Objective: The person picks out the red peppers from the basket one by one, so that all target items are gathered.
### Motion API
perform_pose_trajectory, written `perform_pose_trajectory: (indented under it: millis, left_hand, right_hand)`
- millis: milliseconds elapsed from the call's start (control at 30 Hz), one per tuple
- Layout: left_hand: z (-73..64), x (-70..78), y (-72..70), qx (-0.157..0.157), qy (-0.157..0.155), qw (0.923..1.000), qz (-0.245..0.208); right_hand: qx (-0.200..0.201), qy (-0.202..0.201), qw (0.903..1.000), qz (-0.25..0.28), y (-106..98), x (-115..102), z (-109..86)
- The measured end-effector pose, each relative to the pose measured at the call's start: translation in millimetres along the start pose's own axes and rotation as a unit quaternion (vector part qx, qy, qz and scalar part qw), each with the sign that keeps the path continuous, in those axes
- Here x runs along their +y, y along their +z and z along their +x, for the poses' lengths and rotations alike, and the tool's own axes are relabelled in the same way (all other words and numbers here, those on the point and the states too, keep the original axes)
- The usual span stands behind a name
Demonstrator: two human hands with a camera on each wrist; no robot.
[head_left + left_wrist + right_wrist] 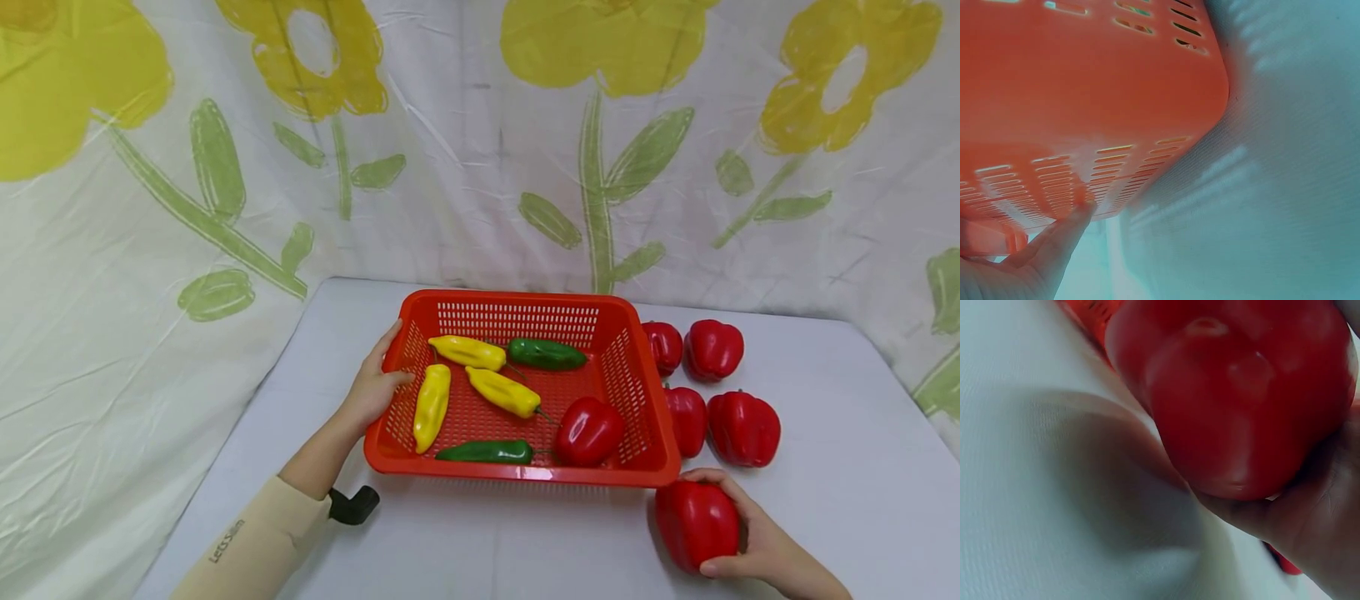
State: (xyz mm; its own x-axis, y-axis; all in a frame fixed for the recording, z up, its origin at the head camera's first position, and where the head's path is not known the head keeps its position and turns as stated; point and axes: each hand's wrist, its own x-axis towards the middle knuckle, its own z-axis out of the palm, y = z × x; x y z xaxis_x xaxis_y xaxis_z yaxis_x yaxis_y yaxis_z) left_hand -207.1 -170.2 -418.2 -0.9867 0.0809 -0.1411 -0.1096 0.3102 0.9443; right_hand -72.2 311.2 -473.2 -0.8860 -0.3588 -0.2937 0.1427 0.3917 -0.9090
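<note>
A red plastic basket point(525, 473) with slotted walls sits in the middle of the table. My left hand point(372, 385) holds its left rim, thumb over the edge; in the left wrist view, fingers point(1063, 240) lie against the slotted outer wall. Inside are three yellow peppers point(504, 392), two green peppers point(546, 354) and one red bell pepper point(589, 432). By the basket's front right corner, my right hand point(757, 533) grips another red bell pepper point(693, 525). The right wrist view shows this pepper point(1241, 406) close up, with a shadow on the cloth beneath it.
Several red bell peppers point(744, 428) stand in a cluster right of the basket, two partly hidden by its rim. White cloth covers the table point(450, 542). Behind it hangs a curtain point(450, 167) painted with yellow flowers. A black piece point(355, 506) juts from the left wrist.
</note>
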Motion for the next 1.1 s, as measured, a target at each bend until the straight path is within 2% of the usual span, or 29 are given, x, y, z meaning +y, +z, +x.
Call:
perform_pose_trajectory:
  millis: [167,633,900,1100]
  left_hand:
    - [-0.6,0.5,0.1,-0.002,-0.002,1.0,-0.002]
    - [0.0,0.3,0.1,-0.001,0.001,1.0,0.001]
    - [-0.4,0.9,-0.1,0.0,-0.001,1.0,-0.001]
    - [-0.6,1.0,-0.4,0.001,0.0,1.0,-0.002]
  right_hand:
    - [-0.02,0.008,0.9997,0.012,-0.1,1.3,1.1]
    - [-0.018,0.054,0.9983,-0.012,1.1,-1.1,6.7]
    - [-0.021,0.052,0.9984,-0.003,-0.4,-1.2,7.1]
    - [-0.022,0.035,0.999,0.014,-1.8,0.8,4.6]
